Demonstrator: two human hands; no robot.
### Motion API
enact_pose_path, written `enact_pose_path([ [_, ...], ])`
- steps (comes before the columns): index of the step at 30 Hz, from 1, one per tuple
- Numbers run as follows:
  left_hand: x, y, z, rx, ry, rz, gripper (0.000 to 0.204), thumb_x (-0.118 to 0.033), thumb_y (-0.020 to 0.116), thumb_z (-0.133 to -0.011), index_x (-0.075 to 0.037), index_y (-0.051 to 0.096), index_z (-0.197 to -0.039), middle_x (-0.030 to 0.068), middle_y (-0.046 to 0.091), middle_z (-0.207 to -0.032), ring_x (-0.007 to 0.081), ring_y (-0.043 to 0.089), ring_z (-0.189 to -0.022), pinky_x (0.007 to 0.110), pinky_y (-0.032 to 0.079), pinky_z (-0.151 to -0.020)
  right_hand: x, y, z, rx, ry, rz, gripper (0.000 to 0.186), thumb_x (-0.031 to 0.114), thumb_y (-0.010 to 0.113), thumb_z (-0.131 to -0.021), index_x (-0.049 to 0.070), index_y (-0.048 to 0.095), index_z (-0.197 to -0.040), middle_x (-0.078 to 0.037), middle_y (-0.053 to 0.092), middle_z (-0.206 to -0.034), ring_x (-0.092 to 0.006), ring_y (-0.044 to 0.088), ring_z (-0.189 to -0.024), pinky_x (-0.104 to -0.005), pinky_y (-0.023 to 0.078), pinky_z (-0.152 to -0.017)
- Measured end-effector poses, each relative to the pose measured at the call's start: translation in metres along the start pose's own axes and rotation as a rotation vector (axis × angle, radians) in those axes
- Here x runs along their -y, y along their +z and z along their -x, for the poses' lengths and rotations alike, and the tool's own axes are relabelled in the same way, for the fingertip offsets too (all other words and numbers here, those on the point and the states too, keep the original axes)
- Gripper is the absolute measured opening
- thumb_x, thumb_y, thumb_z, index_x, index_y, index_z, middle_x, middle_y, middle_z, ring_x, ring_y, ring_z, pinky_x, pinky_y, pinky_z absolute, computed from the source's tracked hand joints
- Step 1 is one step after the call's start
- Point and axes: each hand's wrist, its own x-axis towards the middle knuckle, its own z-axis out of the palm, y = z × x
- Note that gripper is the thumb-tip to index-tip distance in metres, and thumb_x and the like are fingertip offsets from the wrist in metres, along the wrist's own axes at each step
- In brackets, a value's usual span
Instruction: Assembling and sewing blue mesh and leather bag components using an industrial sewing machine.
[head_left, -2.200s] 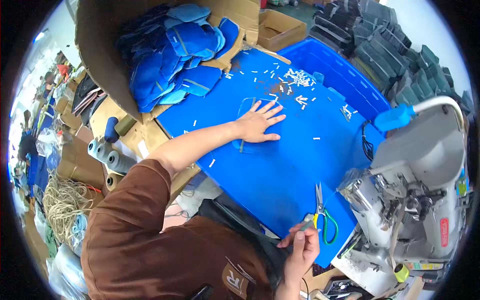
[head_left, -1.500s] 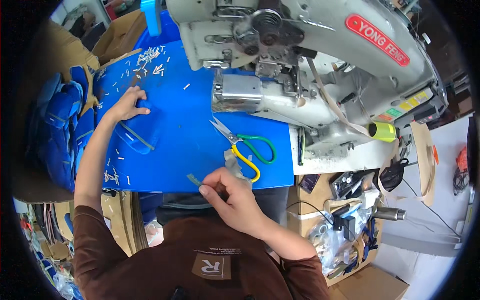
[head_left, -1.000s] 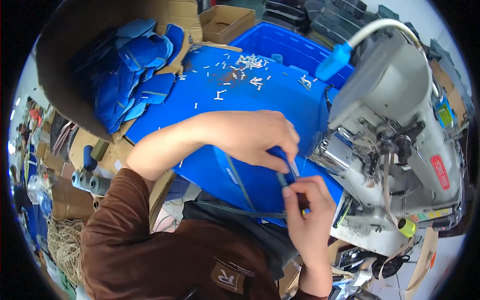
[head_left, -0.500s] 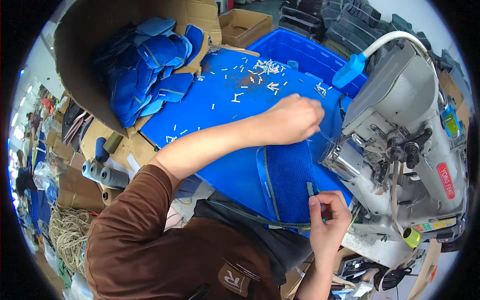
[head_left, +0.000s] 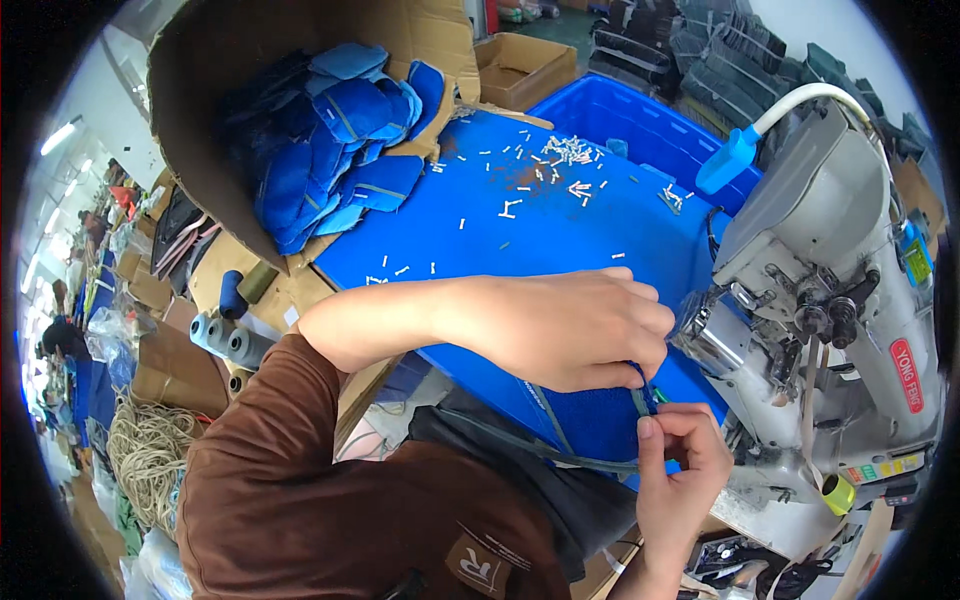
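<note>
A blue mesh fabric piece [head_left: 590, 425] with grey stripes lies at the near edge of the blue tabletop, largely covered by my left arm and hand. My left hand [head_left: 590, 335] reaches across it, fingertips pinched on its right edge. Just below, my right hand [head_left: 688, 455] pinches the same edge between thumb and bent fingers, by a short grey strip. The two hands are close together but not touching. To their right stands a grey industrial sewing machine [head_left: 800, 200], its metal front part near my left knuckles.
Small white pieces [head_left: 570, 152] are scattered over the tabletop [head_left: 420, 235]. A cardboard box [head_left: 190, 140] at the left holds blue fabric pieces [head_left: 350, 110]. Behind the table sits a blue crate [head_left: 640, 125]. Thread cones [head_left: 245, 345] and coiled cord [head_left: 150, 450] lie at left.
My left hand has come down from above the fabric to its right edge and now pinches it beside my right hand. The right hand keeps its pinch. The whole view has shifted slightly.
</note>
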Motion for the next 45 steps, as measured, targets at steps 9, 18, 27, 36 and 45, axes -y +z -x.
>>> enact_pose_path([
  [9,-0.009,-0.007,0.000,0.016,0.030,0.082,0.015,-0.021,0.071,-0.087,-0.008,0.063,-0.088,0.0053,0.048,-0.088,0.0235,0.049,-0.086,0.038,0.036,-0.073,0.007,-0.002,0.004,0.040,-0.004,-0.030,0.017,-0.004,0.070,-0.086,0.000,0.054,-0.082,-0.005,0.060,-0.084,-0.0052,0.051,-0.065,-0.0192,0.043,-0.057],
  [18,-0.009,-0.009,-0.002,-0.024,0.066,0.172,0.013,-0.015,0.073,-0.084,-0.008,0.063,-0.082,0.0053,0.049,-0.084,0.0249,0.049,-0.082,0.038,0.035,-0.069,0.027,-0.001,0.008,-0.028,0.203,-0.128,0.013,-0.004,0.070,-0.086,-0.002,0.058,-0.089,-0.009,0.063,-0.091,-0.0057,0.055,-0.064,-0.0188,0.044,-0.054],
  [27,0.002,-0.013,-0.006,-0.064,0.117,0.217,0.012,-0.013,0.073,-0.081,-0.009,0.062,-0.080,0.0050,0.052,-0.082,0.0261,0.052,-0.083,0.039,0.035,-0.070,0.008,-0.014,-0.001,0.127,0.117,-0.074,0.010,-0.004,0.073,-0.084,-0.006,0.064,-0.089,-0.008,0.062,-0.086,-0.0087,0.057,-0.054,-0.0206,0.044,-0.046],
  [36,0.032,-0.017,-0.030,0.084,0.150,0.366,0.010,-0.010,0.074,-0.078,-0.004,0.066,-0.077,0.0084,0.059,-0.078,0.0282,0.058,-0.083,0.040,0.043,-0.073,-0.005,-0.013,-0.016,0.240,0.218,-0.067,0.010,0.002,0.074,-0.087,-0.005,0.066,-0.086,-0.006,0.065,-0.069,-0.0127,0.066,-0.057,-0.0213,0.049,-0.048],
  [45,0.091,-0.001,-0.059,0.181,0.085,0.484,0.010,-0.009,0.074,-0.082,-0.001,0.070,-0.086,0.0102,0.064,-0.085,0.0253,0.062,-0.088,0.037,0.047,-0.079,-0.024,-0.009,-0.036,0.187,0.421,-0.349,0.019,0.012,0.069,-0.094,-0.004,0.067,-0.084,-0.005,0.062,-0.060,-0.0110,0.061,-0.048,-0.0212,0.045,-0.042],
])
